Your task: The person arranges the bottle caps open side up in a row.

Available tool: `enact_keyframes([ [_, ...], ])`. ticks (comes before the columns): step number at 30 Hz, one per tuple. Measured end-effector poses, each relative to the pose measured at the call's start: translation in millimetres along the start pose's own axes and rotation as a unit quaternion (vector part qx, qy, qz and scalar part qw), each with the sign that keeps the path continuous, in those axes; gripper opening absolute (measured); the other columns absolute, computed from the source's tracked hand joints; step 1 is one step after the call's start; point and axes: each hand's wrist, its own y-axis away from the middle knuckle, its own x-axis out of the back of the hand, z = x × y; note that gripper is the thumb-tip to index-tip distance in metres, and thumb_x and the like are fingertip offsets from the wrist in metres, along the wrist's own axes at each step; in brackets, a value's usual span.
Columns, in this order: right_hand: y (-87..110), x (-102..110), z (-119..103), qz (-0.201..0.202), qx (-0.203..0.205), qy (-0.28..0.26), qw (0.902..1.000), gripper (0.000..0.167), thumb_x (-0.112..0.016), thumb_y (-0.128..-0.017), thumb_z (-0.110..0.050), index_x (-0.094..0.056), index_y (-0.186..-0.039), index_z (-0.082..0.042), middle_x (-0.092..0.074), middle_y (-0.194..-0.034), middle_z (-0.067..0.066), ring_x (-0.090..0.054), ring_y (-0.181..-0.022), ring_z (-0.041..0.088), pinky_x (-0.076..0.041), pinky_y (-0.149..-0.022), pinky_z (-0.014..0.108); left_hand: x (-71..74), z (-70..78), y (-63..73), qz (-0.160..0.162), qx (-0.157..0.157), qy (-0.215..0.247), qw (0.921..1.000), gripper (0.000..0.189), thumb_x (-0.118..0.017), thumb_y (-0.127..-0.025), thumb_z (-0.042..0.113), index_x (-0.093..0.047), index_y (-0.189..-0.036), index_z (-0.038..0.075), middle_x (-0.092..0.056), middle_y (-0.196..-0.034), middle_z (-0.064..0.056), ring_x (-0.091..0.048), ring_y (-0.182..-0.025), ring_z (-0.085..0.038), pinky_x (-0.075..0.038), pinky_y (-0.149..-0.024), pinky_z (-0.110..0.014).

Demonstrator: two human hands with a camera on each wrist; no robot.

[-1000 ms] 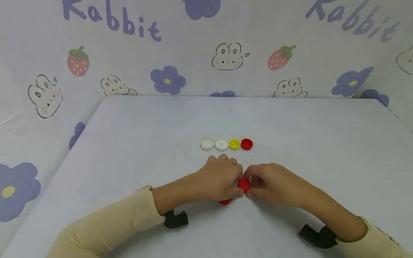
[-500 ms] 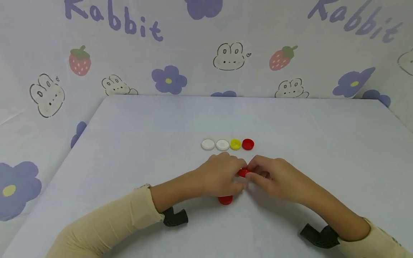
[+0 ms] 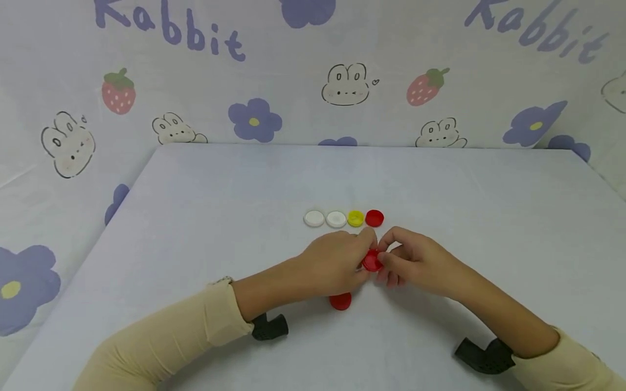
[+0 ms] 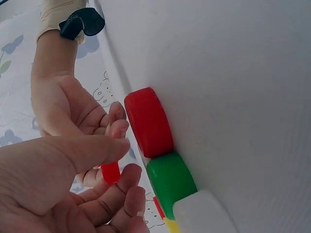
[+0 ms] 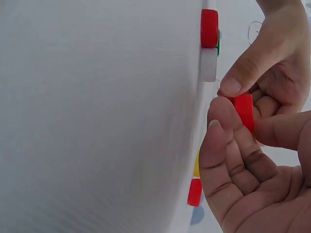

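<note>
Between my two hands is a red bottle cap [image 3: 373, 261], lifted above the table in both wrist views. My left hand [image 3: 337, 262] pinches it from the left with thumb and fingers. From the other side, my right hand [image 3: 421, 265] grips the same cap [image 5: 245, 112] with its thumb and fingers. Another red cap [image 3: 340, 301] lies on the table, partly under my left hand. The left wrist view shows that red cap [image 4: 148, 122] touching a green cap [image 4: 171, 183], with a white cap [image 4: 201, 213] beside it; the head view hides the green and white ones.
Beyond my hands a row of caps lies on the white table [image 3: 220, 190]: two white caps [image 3: 314, 219], a yellow cap [image 3: 355, 218] and a red cap [image 3: 374, 218]. A printed cloth [image 3: 293, 70] hangs behind the table. Black mounts [image 3: 485, 356] sit at both wrists.
Both hands have moved the red cap slightly away from the body and up off the table. The cap has been turned in the fingers. The row at the back has not moved.
</note>
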Motion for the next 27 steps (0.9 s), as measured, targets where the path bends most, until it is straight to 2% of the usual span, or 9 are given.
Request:
enact_keyframes([
  [3,-1.5,1.2,2.1,-0.009,0.012,0.009,0.9998,0.013,-0.061,-0.1,-0.005,-0.056,-0.111,0.0,-0.072,-0.082,0.008,-0.066,-0.068,0.027,-0.057,-0.065,0.032,0.8,-2.2,-0.7,-0.001,-0.007,-0.01,0.9999,0.026,-0.072,-0.095,0.02,-0.055,-0.112,0.011,-0.056,-0.071,0.004,-0.053,-0.067,-0.011,-0.042,-0.058,-0.02],
  [6,-2.6,3.2,3.9,-0.015,0.018,0.028,0.9993,0.019,-0.069,-0.097,-0.01,-0.058,-0.11,-0.002,-0.072,-0.083,0.006,-0.066,-0.069,0.026,-0.056,-0.066,0.031,0.8,-4.5,-4.6,-0.001,-0.009,-0.024,0.9997,0.029,-0.076,-0.093,0.025,-0.059,-0.112,0.011,-0.056,-0.073,0.004,-0.052,-0.068,-0.01,-0.041,-0.058,-0.02],
  [12,-2.6,9.2,6.7,-0.002,0.025,0.108,0.9939,0.031,-0.086,-0.084,-0.017,-0.063,-0.104,-0.01,-0.071,-0.084,-0.003,-0.068,-0.076,0.017,-0.058,-0.072,0.029,0.2,-2.5,-18.1,-0.014,-0.016,-0.042,0.9989,0.034,-0.081,-0.089,0.035,-0.06,-0.105,0.013,-0.057,-0.08,0.005,-0.052,-0.071,-0.008,-0.042,-0.058,-0.019],
  [15,-3.0,14.7,6.0,0.007,0.036,0.153,0.9875,0.028,-0.087,-0.083,-0.017,-0.066,-0.101,-0.012,-0.07,-0.084,-0.007,-0.067,-0.077,0.014,-0.057,-0.072,0.028,2.6,0.0,-25.5,-0.029,-0.02,-0.057,0.9978,0.033,-0.08,-0.089,0.037,-0.059,-0.101,0.014,-0.057,-0.081,0.004,-0.053,-0.074,-0.009,-0.043,-0.058,-0.019],
  [19,-5.2,24.7,4.3,0.021,0.037,0.199,0.9791,0.024,-0.086,-0.083,-0.016,-0.071,-0.101,-0.014,-0.065,-0.079,-0.008,-0.062,-0.072,0.013,-0.053,-0.068,0.027,9.5,0.6,-38.0,-0.037,-0.024,-0.065,0.9969,0.031,-0.08,-0.09,0.033,-0.066,-0.109,0.012,-0.06,-0.086,0.003,-0.055,-0.08,-0.011,-0.045,-0.064,-0.019],
  [23,-9.6,36.2,4.3,0.028,0.025,0.219,0.975,0.026,-0.085,-0.084,-0.013,-0.072,-0.106,-0.01,-0.064,-0.075,-0.007,-0.061,-0.07,0.014,-0.052,-0.066,0.027,15.8,-0.1,-53.0,-0.032,-0.036,-0.068,0.9965,0.031,-0.079,-0.091,0.026,-0.071,-0.116,0.01,-0.065,-0.093,0.004,-0.057,-0.086,-0.012,-0.047,-0.072,-0.019],
  [27,-15.3,46.0,6.3,0.035,0.011,0.23,0.9724,0.027,-0.084,-0.085,-0.012,-0.072,-0.109,-0.006,-0.066,-0.077,-0.006,-0.062,-0.072,0.014,-0.053,-0.066,0.028,20.1,0.0,-68.4,-0.028,-0.041,-0.08,0.9955,0.027,-0.078,-0.092,0.023,-0.071,-0.114,0.009,-0.065,-0.092,0.004,-0.056,-0.084,-0.012,-0.046,-0.071,-0.02],
])
